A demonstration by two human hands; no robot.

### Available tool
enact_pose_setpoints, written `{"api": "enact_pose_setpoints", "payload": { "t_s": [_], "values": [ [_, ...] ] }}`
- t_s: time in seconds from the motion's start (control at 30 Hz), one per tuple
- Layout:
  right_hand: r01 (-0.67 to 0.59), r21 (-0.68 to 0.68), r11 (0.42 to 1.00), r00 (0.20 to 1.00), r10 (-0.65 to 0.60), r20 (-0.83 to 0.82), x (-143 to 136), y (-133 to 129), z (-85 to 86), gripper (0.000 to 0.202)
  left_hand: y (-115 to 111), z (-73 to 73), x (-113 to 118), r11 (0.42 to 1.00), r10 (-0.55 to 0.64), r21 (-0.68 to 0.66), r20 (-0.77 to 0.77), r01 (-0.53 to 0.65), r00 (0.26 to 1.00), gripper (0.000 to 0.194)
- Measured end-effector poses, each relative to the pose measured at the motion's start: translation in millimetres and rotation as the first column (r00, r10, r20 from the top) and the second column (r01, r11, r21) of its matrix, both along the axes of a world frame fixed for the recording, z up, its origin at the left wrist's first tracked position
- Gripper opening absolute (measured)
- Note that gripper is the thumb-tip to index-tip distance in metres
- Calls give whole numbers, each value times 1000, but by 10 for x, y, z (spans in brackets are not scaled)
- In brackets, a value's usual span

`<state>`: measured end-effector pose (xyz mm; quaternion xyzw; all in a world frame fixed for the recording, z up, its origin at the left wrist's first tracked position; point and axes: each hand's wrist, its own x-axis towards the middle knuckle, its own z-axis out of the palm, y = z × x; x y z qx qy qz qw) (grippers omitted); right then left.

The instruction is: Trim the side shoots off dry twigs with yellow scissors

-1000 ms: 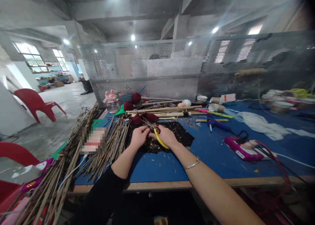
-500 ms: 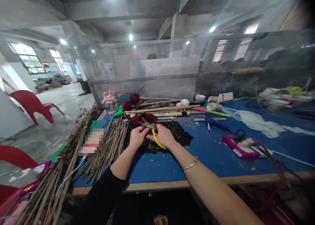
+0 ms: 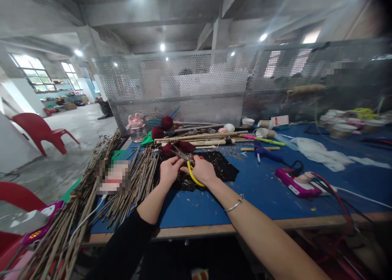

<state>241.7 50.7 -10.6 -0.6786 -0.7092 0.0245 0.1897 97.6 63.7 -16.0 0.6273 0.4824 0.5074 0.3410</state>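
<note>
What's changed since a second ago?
Very little: the scene sits slightly further left in frame, likely from a head turn. Nothing visibly taken or let go: the right hand still holds the scissors, left hand beside it. Sticks and dark red balls stayed put.

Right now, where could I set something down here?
The blue tabletop between the black cloth and the purple plastic power block looks mostly bare. Another patch lies between cloth and wooden front edge. It's crowded left, with brown twigs, and behind, with wooden sticks and dark-red balls.
</note>
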Motion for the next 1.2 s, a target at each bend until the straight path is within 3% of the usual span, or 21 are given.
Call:
{"api": "enact_pose_setpoints", "payload": {
  "t_s": [0.23, 0.4, 0.63, 0.9, 1.2],
  "values": [
    [11, 4, 1000, 1000, -11, -25, 3, 8, 4, 59, 42, -44, 11, 1000, 8, 9, 66, -9, 998, 34],
    [4, -47, 999, 998, -6, -58, 10, 22, 14, 56, 69, -63, 29, 1000, 1, -26, 178, 4, 984, 34],
    [-14, -20, 1000, 998, 13, -67, 44, 62, -38, 54, 65, -37, 26, 996, 25, -88, 239, -4, 971, 35],
    [-6, 41, 999, 998, 8, -60, 34, 82, -75, 55, 93, -35, 45, 976, 2, -199, 431, 93, 902, 26],
    [-8, 65, 998, 983, 20, -181, 62, 81, -52, 47, 24, 17, 48, 970, -44, -207, 374, 129, 926, 31]
  ]
}}
